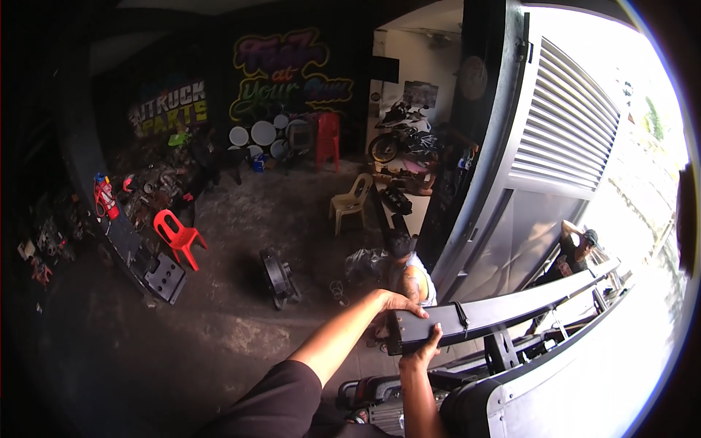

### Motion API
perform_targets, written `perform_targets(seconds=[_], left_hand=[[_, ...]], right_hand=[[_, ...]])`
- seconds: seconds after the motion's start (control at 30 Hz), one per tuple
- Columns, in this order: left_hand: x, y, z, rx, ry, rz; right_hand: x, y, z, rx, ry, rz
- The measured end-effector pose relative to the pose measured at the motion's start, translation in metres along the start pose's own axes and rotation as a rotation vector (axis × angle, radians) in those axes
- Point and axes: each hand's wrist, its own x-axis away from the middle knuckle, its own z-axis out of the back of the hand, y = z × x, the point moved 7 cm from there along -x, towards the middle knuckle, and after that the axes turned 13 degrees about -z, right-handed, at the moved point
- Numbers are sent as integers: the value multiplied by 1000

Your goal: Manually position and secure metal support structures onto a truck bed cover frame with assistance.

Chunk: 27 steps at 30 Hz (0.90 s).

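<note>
A long black rectangular metal beam [504,306] stretches from the middle of the view to the far right. My left hand [398,301] is closed over the top of its near end, thumb lying on the upper face. Lower down, my right hand [423,355] grips the side of the same end with its thumb pointing up; its other fingers are hidden underneath. A thin black cord [461,317] loops around the beam just beyond my hands. Below the beam runs a dark metal frame with a bracket [501,352].
One person in a white sleeveless top [415,281] is just beyond the beam's near end; another in a dark cap [577,252] is beside its far part. A louvred metal gate [569,109] rises behind. Plastic chairs [179,237] and a dark round part [277,277] stand on the floor.
</note>
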Motion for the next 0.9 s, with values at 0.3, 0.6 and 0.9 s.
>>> perform_targets(seconds=[0.3,0.6,0.9], left_hand=[[-14,-1,13,-12,48,-124],[4,6,11,-80,151,-213],[-6,-16,57,-32,250,-29]], right_hand=[[24,-7,-9,-31,50,114],[43,-7,-17,-7,117,131],[37,17,-21,114,343,117]])
